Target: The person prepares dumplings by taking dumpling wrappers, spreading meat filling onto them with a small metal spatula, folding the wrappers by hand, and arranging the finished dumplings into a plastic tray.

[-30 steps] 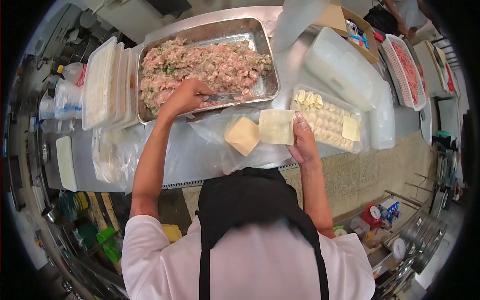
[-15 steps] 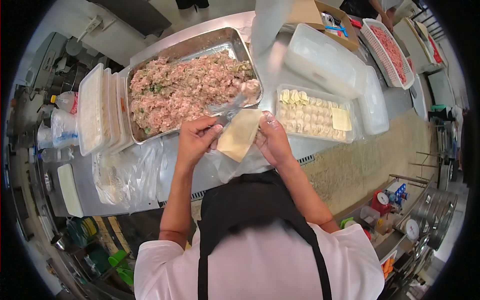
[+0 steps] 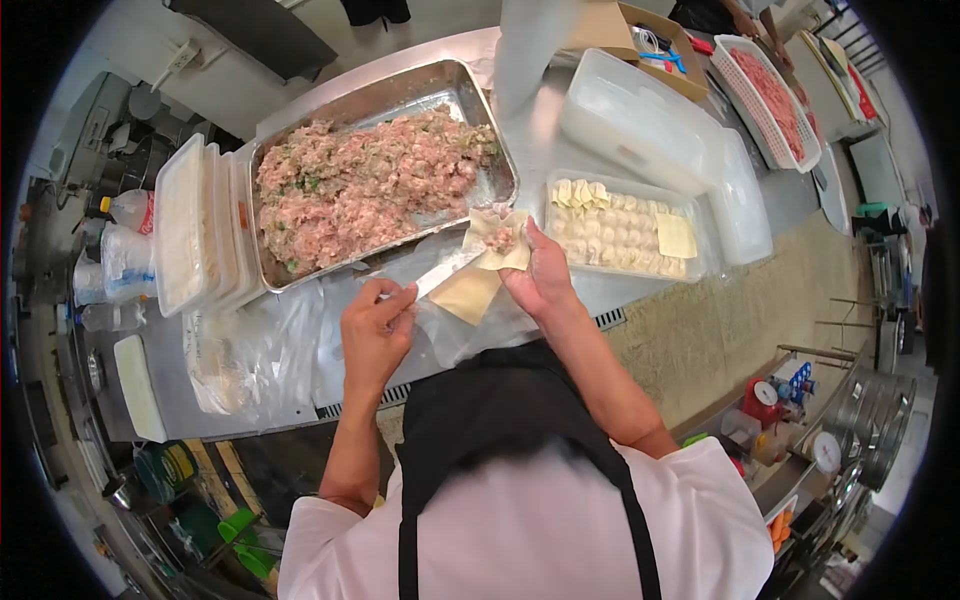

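My left hand (image 3: 380,325) is closed around the end of a flat metal spatula (image 3: 447,273), whose tip touches the meat filling on a dumpling wrapper (image 3: 513,256). Held up in my right hand (image 3: 545,272), that wrapper cups a lump of pinkish filling (image 3: 499,238). Below it, a pale yellow stack of square wrappers (image 3: 464,298) lies on clear plastic. A large metal tray (image 3: 505,150) of minced meat with green bits (image 3: 375,180) stands just beyond my hands. To the right, a clear plastic box (image 3: 625,272) holds rows of folded dumplings (image 3: 620,228), with one flat wrapper on top.
Lidded plastic containers (image 3: 185,225) stand at the left beside clear plastic bags (image 3: 245,350). Large translucent boxes (image 3: 645,120) lie behind the dumplings. At the back right are a cardboard box (image 3: 690,75) and a white basket (image 3: 740,95) of raw mince.
A wrapper has come up off the stack into my right hand, and filling now sits on it. My left hand has moved left and slightly down, with the spatula blade reaching across to the wrapper.
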Available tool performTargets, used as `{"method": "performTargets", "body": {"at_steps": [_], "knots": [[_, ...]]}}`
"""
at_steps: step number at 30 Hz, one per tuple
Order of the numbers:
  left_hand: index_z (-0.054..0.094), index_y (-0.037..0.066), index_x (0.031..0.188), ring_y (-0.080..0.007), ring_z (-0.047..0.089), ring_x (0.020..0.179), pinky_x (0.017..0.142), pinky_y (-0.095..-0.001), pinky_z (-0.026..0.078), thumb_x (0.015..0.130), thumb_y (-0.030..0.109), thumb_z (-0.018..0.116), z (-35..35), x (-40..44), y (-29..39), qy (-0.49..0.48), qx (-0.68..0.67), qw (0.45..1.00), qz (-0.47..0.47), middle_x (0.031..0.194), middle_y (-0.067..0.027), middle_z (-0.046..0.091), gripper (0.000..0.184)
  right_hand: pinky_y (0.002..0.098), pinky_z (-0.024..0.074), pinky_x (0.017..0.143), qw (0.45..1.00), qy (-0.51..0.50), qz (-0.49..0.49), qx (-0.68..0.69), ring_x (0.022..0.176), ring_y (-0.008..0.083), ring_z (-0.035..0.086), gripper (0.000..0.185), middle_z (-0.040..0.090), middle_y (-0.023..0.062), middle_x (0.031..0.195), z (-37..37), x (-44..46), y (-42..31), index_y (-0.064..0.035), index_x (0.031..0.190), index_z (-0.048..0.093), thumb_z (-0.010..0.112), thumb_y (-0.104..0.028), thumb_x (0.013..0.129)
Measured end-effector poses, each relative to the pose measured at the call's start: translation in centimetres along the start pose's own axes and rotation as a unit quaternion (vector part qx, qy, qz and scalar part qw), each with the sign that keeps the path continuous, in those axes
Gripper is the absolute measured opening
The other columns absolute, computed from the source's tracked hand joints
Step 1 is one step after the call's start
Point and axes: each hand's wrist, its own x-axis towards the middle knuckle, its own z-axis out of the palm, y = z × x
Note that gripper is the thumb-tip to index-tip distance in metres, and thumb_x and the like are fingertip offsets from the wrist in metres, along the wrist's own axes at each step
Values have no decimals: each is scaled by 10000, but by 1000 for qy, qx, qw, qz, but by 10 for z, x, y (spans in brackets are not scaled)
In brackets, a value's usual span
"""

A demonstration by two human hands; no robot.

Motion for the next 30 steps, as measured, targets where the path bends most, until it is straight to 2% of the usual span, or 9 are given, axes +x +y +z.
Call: {"method": "performTargets", "body": {"at_steps": [9, 13, 16, 18, 23, 25, 26, 28, 30], "knots": [[745, 32, 1030, -282, 645, 667, 617, -368, 515, 776, -29, 727, -2, 8, 8, -24, 27, 998, 44, 910, -136, 651, 262, 496, 401, 1101, 996, 15, -78, -30, 1234, 311, 546, 450, 569, 179, 1321, -9, 6, -4, 36, 1354, 460, 336, -306, 1088], [745, 28, 1043, -226, 629, 710, 636, -312, 491, 773, -67, 729, 8, 17, 23, 16, -10, 996, 86, 850, -107, 639, 287, 477, 427, 1069, 990, 37, -132, -40, 1199, 290, 562, 421, 586, 167, 1281, -5, 7, -7, 44, 1322, 491, 354, -277, 1088], [745, 22, 1050, -202, 626, 712, 634, -297, 483, 781, -76, 718, 41, 28, 0, -72, -68, 993, 61, 851, -106, 651, 288, 462, 394, 1115, 990, 11, -129, -64, 1276, 327, 518, 407, 566, 183, 1328, -2, 6, -10, 38, 1370, 446, 394, -215, 1056], [745, 18, 1049, -193, 624, 715, 634, -291, 479, 782, -77, 718, 34, 32, -3, -80, -55, 994, 57, 846, -105, 654, 285, 451, 401, 1094, 987, -144, -63, -30, 1195, 289, 564, 467, 566, 163, 1307, -10, 4, -21, 40, 1401, 434, 453, -144, 972], [749, 12, 1028, -165, 621, 719, 630, -283, 474, 784, -64, 725, 9, 35, 14, -45, -102, 994, -1, 822, -103, 657, 257, 426, 395, 1097, 964, -136, -140, -180, 1271, 295, 528, 754, 483, 159, 1414, -23, -11, -28, 36, 1508, 280, 527, -54, 802], [752, 6, 1014, -152, 619, 724, 627, -280, 472, 785, -65, 723, 4, 35, 21, -60, -94, 994, 10, 816, -95, 663, 241, 382, 480, 995, 850, -85, -233, -465, 1206, 257, 591, 713, 578, 144, 1312, -25, -12, -22, 25, 1454, 387, 596, -2, 773], [752, 6, 1014, -152, 619, 724, 627, -280, 472, 785, -65, 723, 2, 34, 24, -61, -94, 994, 11, 816, -95, 663, 241, 382, 480, 995, 850, -83, -234, -464, 1206, 257, 591, 713, 578, 144, 1312, -24, -11, -20, 25, 1454, 387, 596, -2, 773], [752, -4, 1015, -149, 616, 731, 634, -276, 469, 782, -80, 714, -2, 31, 30, -169, -36, 984, -30, 825, -84, 670, 248, 337, 536, 846, 688, -80, -350, -631, 1003, 205, 675, 521, 689, 109, 1069, -22, -10, -15, 22, 1281, 561, 667, -2, 772], [750, -11, 1017, -145, 611, 730, 631, -273, 464, 781, -86, 710, -9, 32, 30, -173, -18, 985, -15, 826, -83, 670, 250, 327, 537, 783, 649, -96, -379, -653, 889, 178, 674, 392, 694, 92, 950, -27, -1, -15, 16, 1184, 605, 695, -51, 809]]}}
